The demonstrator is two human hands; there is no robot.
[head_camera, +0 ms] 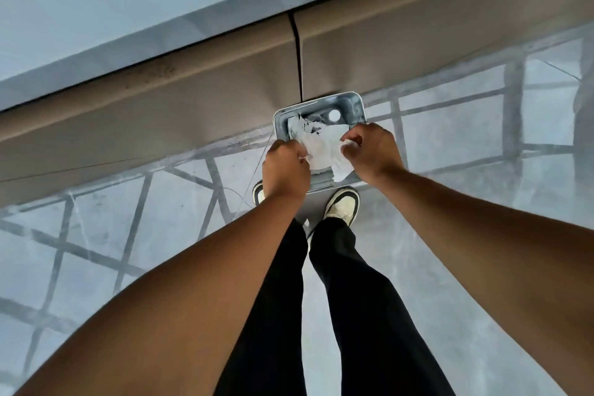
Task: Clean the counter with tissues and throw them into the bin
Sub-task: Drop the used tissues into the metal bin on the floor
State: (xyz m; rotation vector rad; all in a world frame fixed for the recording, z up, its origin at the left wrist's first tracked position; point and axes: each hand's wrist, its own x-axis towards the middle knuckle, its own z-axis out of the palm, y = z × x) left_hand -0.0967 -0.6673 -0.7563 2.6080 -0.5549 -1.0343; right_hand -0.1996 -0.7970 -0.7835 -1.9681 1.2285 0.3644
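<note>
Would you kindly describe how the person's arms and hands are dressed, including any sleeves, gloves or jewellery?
Both forearms are bare right up to the frame edge, with no sleeves in view. The left hand and right hand wear no gloves, and no watch, bracelet or ring shows on the visible sides. The fingers are curled, so their inner sides are hidden.
</note>
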